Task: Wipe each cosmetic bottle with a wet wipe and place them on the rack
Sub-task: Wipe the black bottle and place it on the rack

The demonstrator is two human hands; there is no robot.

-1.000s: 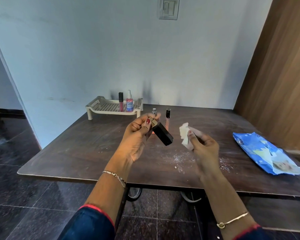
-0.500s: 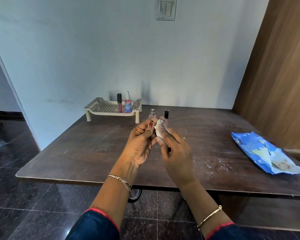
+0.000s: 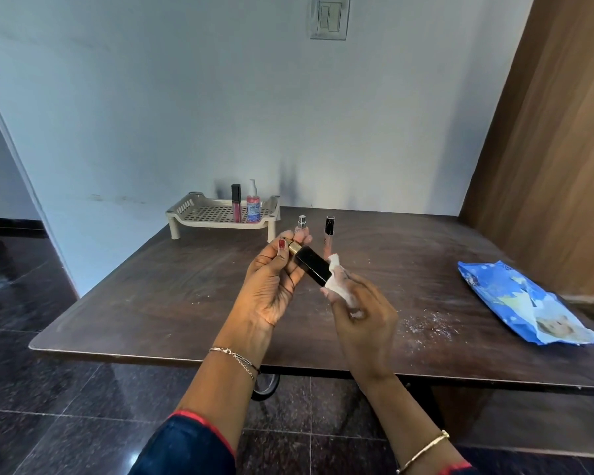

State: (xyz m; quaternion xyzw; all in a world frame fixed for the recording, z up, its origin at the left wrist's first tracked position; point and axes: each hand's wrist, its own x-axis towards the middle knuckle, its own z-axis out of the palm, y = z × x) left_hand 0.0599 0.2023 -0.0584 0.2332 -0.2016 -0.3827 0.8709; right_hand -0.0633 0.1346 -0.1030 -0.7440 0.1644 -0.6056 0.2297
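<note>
Left hand (image 3: pixel 271 293) fingers pinch the gold end of my black rectangular tube (image 3: pixel 312 270), likely slick, rigid; right hand (image 3: pixel 364 320) clamps the white wet wipe (image 3: pixel 338 290), four o'clock.

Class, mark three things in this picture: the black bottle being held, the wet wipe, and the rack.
black bottle (image 3: pixel 312 270), head view, middle of its black body
wet wipe (image 3: pixel 338 289), head view, the white wad's middle
rack (image 3: pixel 210 212), head view, bare part of its perforated floor

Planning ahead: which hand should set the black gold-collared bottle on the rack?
Left, likely: left hand grips the black bottle, nearer the beige slotted rack; right hand pinches the white wipe.
</note>
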